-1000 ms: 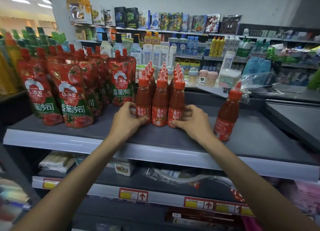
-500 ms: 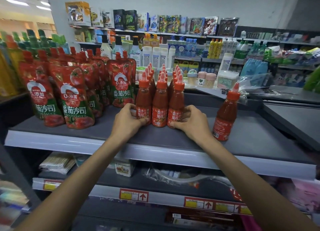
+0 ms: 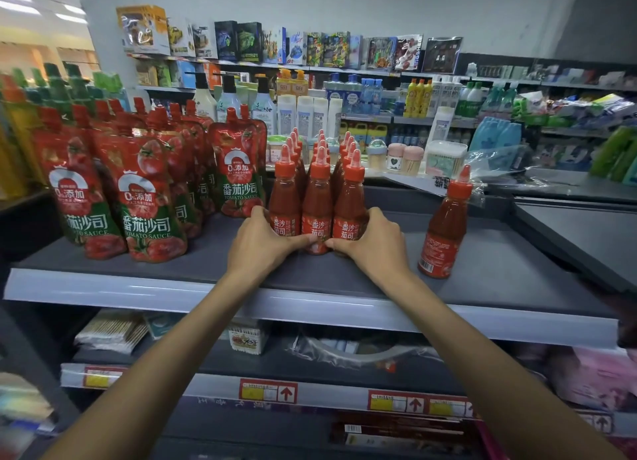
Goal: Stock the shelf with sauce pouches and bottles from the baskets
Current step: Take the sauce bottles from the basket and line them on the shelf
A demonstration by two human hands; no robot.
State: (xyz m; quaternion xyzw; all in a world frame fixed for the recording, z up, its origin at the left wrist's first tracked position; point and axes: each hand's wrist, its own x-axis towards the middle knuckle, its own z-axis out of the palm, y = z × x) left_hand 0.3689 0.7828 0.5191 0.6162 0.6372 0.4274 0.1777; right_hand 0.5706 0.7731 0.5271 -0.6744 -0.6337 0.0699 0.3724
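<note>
Mid-frame, on the dark top shelf (image 3: 499, 270), the bottle block (image 3: 317, 201) stands upright: three rows of red sauce bottles running front to back, long axes vertical, pointed caps up, front labels facing the camera. L hand (image 3: 262, 249) grips the foot of the front-left bottle, fingers curled round its outer side, thumb laid across the front twd the middle bottle. R hand (image 3: 374, 249) mirrors it on the front-right bottle. Thumb tips come v. close at the middle bottle's base; can't tell if they touch. The block sits btwn the two palms, held low, w/ bodies and caps rising above the hands.

Right of the block, well apart, a lone bottle (image 3: 444, 228) stands cap up, looking slightly tilted twd upper right, barcode low on its side. Left of the block, sauce pouches (image 3: 148, 197) stand in rows, spouts up, the nearest pouch (image 3: 238, 173) just beside the L hand's fingers. Lower frame: price tags (image 3: 268, 390) w/ red arrows on the next shelf edge. Upper frame: far shelves w/ toiletry bottles (image 3: 303, 114) & boxed goods.
</note>
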